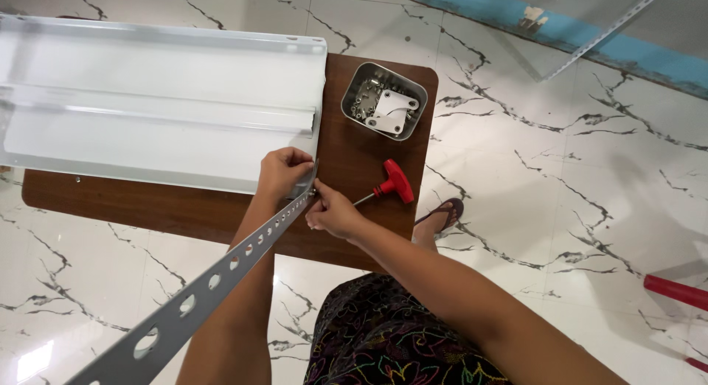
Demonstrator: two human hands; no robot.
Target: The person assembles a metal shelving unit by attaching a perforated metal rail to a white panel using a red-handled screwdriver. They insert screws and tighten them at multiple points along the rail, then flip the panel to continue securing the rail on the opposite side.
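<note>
Marble floor (590,208) lies open all round the low brown table (133,204). At its front edge the left hand (282,171) curls onto the white shelf (162,105) corner; the right hand (332,212) pinches something small against the grey slotted bar (221,274) there. A red-handled tool (391,184) and tin (383,101) lie near.

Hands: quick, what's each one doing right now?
Left hand: closed, gripping the shelf corner where the slotted bar meets it.
Right hand: fingers pinched at the same joint; what it holds cannot be told.
</note>
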